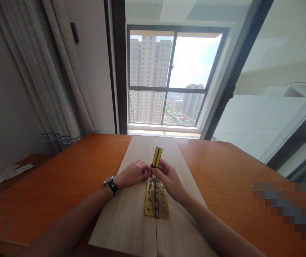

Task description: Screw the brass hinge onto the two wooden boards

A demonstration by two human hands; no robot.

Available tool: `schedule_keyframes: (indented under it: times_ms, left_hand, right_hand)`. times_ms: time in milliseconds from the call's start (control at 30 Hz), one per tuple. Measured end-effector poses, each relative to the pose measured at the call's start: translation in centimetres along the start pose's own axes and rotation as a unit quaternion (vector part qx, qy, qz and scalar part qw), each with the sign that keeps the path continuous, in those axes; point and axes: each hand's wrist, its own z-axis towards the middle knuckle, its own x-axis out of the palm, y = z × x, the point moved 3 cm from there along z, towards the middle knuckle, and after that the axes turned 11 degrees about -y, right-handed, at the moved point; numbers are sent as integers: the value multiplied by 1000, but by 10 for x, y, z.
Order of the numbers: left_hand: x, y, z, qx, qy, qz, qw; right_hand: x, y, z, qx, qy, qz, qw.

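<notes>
A screwdriver [157, 157] with a yellow and black handle stands slightly tilted, its shaft reaching down to a brass hinge [150, 205]. My right hand [170, 178] is closed around the lower part of that handle. From the other side, my left hand [134, 173] rests on the board with curled fingers, its fingertips closed at the top of the shaft. The hinge lies opened flat across the seam between two pale wooden boards [120, 221], with several screw holes along its leaves. The screwdriver's tip is too small to make out clearly at the hinge's upper left leaf.
Beneath the boards spreads an orange-brown wooden table [211, 171]. A grey curtain [51, 71] hangs at the left, and a window [169, 78] is beyond the far edge. A pale strip of cloth [5, 176] lies at far left. Something pixelated [292, 210] is at the right.
</notes>
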Motion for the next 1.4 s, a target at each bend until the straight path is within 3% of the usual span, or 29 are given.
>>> schedule_keyframes:
  times_ms: [500, 733, 967, 1067, 1233, 1400]
  left_hand:
    - [-5, 1, -9, 49, -12, -34, 998]
    - [-7, 1, -10, 36, -62, -5, 997]
    - [-17, -14, -11, 52, -133, -79, 987]
    - [-17, -24, -14, 55, -117, -138, 982]
    - [-13, -36, -19, 56, -38, -223, 972]
    - [-16, -35, -19, 37, -55, -198, 978]
  right_hand:
    - [-4, 4, -4, -17, 17, -69, 997]
    - [-5, 4, 2, -10, 29, -61, 998]
    - [0, 7, -1, -6, 28, -44, 999]
    - [4, 9, -2, -13, 24, -53, 998]
    - [1, 13, -2, -54, -27, -117, 991]
    - [-1, 10, -1, -40, -29, -123, 991]
